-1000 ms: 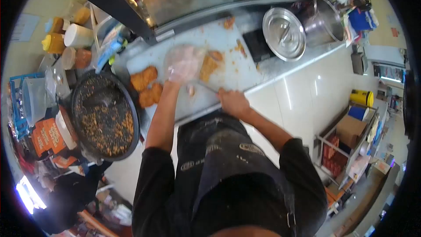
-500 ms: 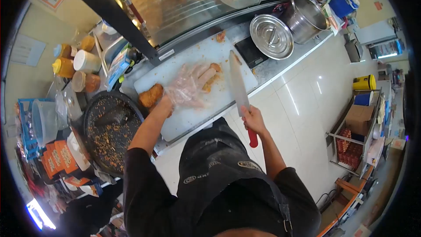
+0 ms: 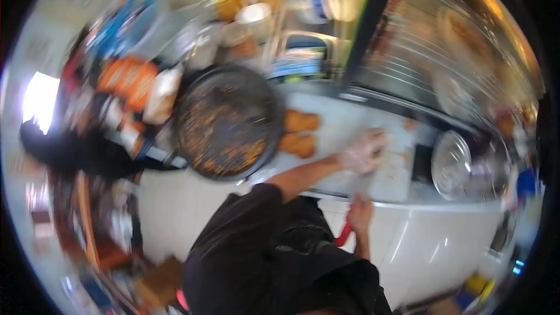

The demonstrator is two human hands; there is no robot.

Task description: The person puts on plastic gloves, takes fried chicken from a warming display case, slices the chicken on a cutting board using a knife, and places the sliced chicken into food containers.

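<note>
"Across the flat, white, rectangular cutting board (image 3: 332, 105), from the head camera, how should those hands work?"

"With care for the gap between them. The right hand (image 3: 360, 213) is wrapped round the curved red handle of a long metal-bladed knife (image 3: 344, 234), and the blurred blade points up toward the left hand (image 3: 363, 151), which wears a clear plastic glove. I'd tuck those gloved fingertips back, steady the food flat, and draw the edge through in one long stroke instead of pressing. Loose plastic could fold under the blade."

"Is the left one gripping anything?"

"Can't tell; the motion smears its fingers."

"So where's the food, relative to the grip?"

"A small golden-brown scrap of food (image 3: 376, 154) shows right at the gloved fingers, beyond the knife hand. Whether it's held or merely beneath them, I can't say. One chunky golden-brown piece (image 3: 302, 121) and a second chunky piece (image 3: 297, 145) lie side by side at the board's left end, apart from both hands."

"What's next to those?"

"A wide, round black pan (image 3: 275, 105) with brown crumbs scattered inside, just beside the pieces."
</note>
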